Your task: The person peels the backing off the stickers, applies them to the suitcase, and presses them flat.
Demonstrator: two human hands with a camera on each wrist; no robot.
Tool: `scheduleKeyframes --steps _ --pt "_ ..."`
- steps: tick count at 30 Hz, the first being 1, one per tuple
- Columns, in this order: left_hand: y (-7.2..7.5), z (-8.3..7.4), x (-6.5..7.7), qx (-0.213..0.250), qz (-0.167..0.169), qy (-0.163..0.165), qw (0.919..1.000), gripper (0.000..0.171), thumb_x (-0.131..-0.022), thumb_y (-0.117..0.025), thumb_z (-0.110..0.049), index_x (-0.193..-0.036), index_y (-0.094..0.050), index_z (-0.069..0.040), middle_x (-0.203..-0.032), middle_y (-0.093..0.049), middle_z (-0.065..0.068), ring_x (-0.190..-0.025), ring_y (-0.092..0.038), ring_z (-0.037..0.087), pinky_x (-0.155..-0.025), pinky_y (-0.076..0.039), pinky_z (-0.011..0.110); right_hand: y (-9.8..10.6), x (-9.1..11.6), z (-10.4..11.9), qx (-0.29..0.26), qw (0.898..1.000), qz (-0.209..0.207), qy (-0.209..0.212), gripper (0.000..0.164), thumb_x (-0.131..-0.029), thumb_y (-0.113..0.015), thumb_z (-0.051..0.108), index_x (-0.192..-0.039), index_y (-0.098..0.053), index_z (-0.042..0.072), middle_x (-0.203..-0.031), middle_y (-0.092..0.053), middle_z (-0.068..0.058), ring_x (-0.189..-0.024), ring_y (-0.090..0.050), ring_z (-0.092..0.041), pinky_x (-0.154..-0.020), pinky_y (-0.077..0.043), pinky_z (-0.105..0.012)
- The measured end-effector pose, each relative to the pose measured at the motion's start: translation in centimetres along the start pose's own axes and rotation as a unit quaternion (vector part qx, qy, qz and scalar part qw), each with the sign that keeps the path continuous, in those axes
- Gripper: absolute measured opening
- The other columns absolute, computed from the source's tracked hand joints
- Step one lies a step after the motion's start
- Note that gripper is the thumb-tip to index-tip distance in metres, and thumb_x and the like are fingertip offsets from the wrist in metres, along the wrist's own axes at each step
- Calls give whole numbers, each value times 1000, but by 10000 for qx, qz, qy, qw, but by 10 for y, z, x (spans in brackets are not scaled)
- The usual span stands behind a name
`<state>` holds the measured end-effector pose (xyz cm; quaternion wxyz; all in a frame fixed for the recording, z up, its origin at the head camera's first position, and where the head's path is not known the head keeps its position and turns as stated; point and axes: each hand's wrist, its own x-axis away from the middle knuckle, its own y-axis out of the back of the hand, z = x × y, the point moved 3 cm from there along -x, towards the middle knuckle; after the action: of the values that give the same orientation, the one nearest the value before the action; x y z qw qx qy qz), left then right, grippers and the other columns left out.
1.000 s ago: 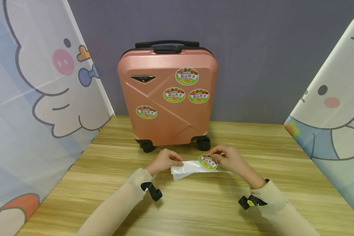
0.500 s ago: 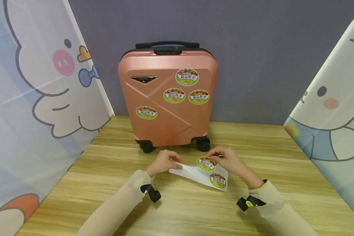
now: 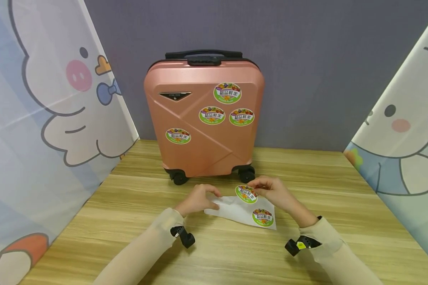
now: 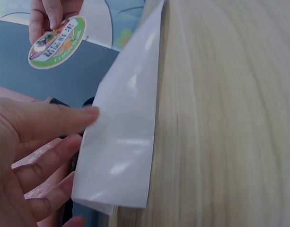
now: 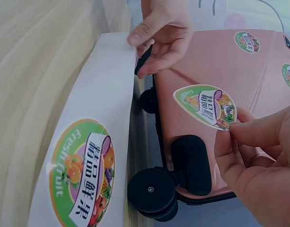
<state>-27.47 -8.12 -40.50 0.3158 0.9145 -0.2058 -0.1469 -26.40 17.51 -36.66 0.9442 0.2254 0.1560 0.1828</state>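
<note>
My right hand [image 3: 274, 194] pinches an oval fruit sticker [image 3: 246, 194] by its edge between thumb and fingertips, raised over the white backing sheet [image 3: 232, 209]. In the right wrist view the held sticker [image 5: 206, 106] curves slightly and overlaps the suitcase. Another sticker [image 3: 262, 217] lies at the right end of the sheet. My left hand [image 3: 197, 200] is at the sheet's left end, thumb tip right at its edge. In the left wrist view the fingers [image 4: 50, 163] are spread apart from the thumb, beside the sheet [image 4: 126, 113].
A pink suitcase [image 3: 199, 154] with a black handle and wheels stands upright behind the hands. Several like stickers [image 3: 227, 93] are on its front. A wooden table [image 3: 221, 257] lies beneath. A grey panel [image 3: 306, 79] and cartoon-printed cloths [image 3: 67, 174] enclose the space.
The sticker in my right hand has come away from the sheet and moved slightly left. The sheet has unfolded, showing its second sticker, and my left thumb and finger have spread apart.
</note>
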Motion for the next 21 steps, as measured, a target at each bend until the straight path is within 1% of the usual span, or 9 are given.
scheduleKeyframes --steps 4,6,8,10,14,16,18,19,21 --pt "-2 -3 -2 434 -130 -130 9989 32 -80 -83 -10 -109 -73 -3 -110 -72 6 -112 -61 28 -98 -47 51 0 -1 0 -198 9998 -32 -57 23 -91 -62 -8 -113 -70 -8 -112 -67 -22 -88 -64 -16 -72 -56 -27" --pt "-4 -6 -3 648 -223 -183 9975 33 -84 -80 -13 -115 -71 -3 -113 -71 6 -113 -61 27 -97 -47 51 -1 -2 1 -280 9996 -38 -65 24 -91 -61 -8 -114 -69 -9 -112 -67 -22 -88 -63 -16 -71 -55 -25" --pt "-5 -10 -4 927 -314 -233 9949 35 -87 -78 -13 -119 -69 -2 -115 -71 8 -111 -63 26 -95 -49 47 -2 -3 1 -327 9994 -63 -78 24 -91 -62 -9 -114 -68 -9 -110 -67 -22 -88 -63 -15 -71 -54 -24" --pt "-8 -14 -5 1305 -354 -267 9905 35 -89 -75 -12 -122 -68 1 -117 -70 12 -108 -65 25 -91 -53 41 -3 -3 2 -384 9992 -59 -84 25 -91 -62 -9 -115 -67 -9 -109 -68 -22 -89 -63 -14 -72 -54 -23" --pt "-11 -20 -7 1955 -434 -265 9794 31 -90 -73 -7 -119 -68 4 -115 -70 16 -97 -69 20 -80 -57 28 -4 -4 4 -492 9988 -28 -31 26 -91 -61 -9 -118 -65 -12 -108 -67 -22 -90 -63 -14 -73 -54 -23" --pt "-13 -22 -7 2084 -520 -270 9763 28 -90 -73 -6 -115 -70 4 -110 -71 16 -90 -68 16 -75 -56 24 -5 -4 4 -538 9986 -18 -8 27 -92 -61 -9 -118 -64 -13 -108 -67 -23 -91 -63 -14 -74 -54 -23" --pt "-14 -23 -8 2172 -597 -226 9740 25 -88 -74 -4 -111 -72 4 -105 -73 15 -85 -68 13 -72 -55 23 -5 -4 4 -581 9983 -7 -21 27 -92 -60 -9 -119 -63 -14 -108 -67 -23 -91 -63 -14 -75 -54 -23" --pt "-14 -23 -8 2247 -622 -189 9723 23 -88 -74 -4 -110 -72 5 -102 -73 15 -84 -68 16 -73 -56 25 -5 -4 4 -599 9982 9 -20 27 -92 -60 -9 -119 -63 -14 -108 -67 -23 -92 -64 -15 -75 -55 -23" --pt "-15 -23 -8 2374 -664 -125 9691 22 -87 -74 -2 -107 -72 6 -97 -74 14 -84 -70 25 -73 -57 30 -6 -5 3 -655 9978 31 -25 27 -92 -59 -10 -119 -62 -15 -108 -67 -24 -92 -64 -15 -77 -55 -24"
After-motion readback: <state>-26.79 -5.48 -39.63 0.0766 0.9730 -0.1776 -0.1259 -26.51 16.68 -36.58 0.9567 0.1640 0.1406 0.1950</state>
